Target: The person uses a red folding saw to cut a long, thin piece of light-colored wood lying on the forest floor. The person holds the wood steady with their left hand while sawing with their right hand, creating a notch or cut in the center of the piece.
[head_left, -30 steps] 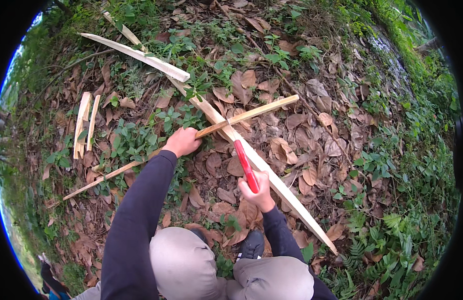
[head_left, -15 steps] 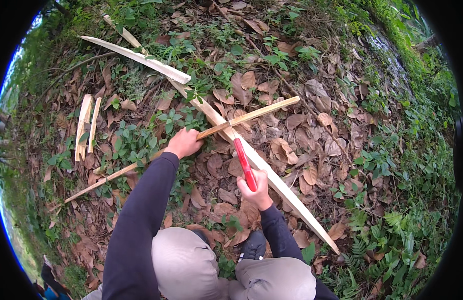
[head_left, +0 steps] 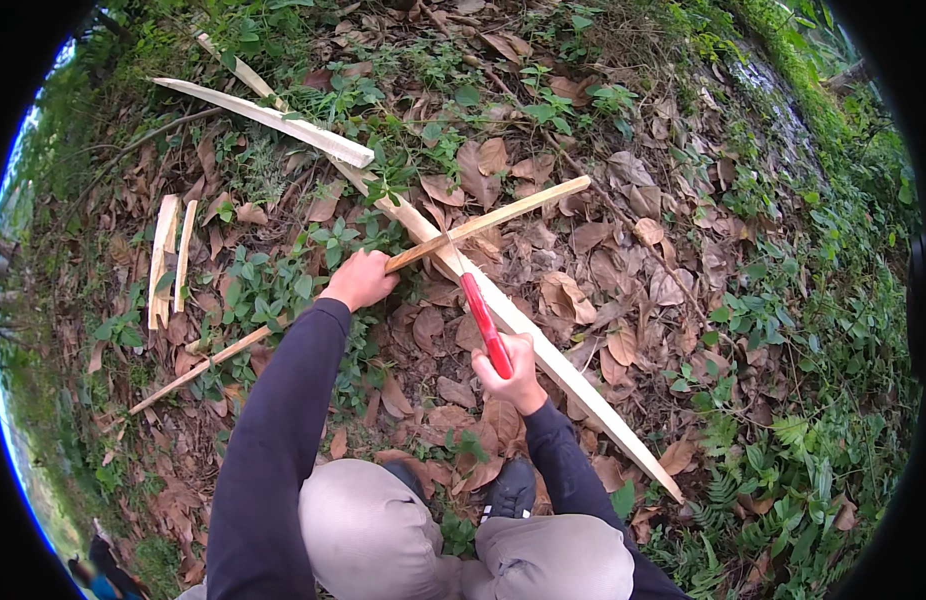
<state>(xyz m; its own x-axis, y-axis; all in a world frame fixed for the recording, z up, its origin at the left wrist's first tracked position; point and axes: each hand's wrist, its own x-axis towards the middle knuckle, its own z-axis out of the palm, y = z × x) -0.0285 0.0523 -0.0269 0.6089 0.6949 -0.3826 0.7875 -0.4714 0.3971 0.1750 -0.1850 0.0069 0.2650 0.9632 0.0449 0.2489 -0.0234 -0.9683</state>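
My left hand (head_left: 360, 280) is closed around a long narrow wooden stick (head_left: 503, 215), which slants from the lower left up to the right. The stick lies across a thick pale timber (head_left: 583, 388) on the ground. In my right hand (head_left: 515, 372) is a saw with a red handle (head_left: 486, 325). Its narrow blade (head_left: 450, 243) meets the stick just right of my left hand, over the timber. My fingers wrap the handle's lower end; the far part of the blade is hard to make out.
Another split pale timber (head_left: 268, 117) lies over the far end of the thick one. Two short wood pieces (head_left: 163, 262) rest at the left. Brown leaves and green plants cover the sloping ground. My knees (head_left: 373, 525) and a dark shoe (head_left: 510, 490) are close below.
My left hand, the stick and the saw appear slightly further left and up in the picture, along with a small shift of the whole view. Both hands keep their holds.
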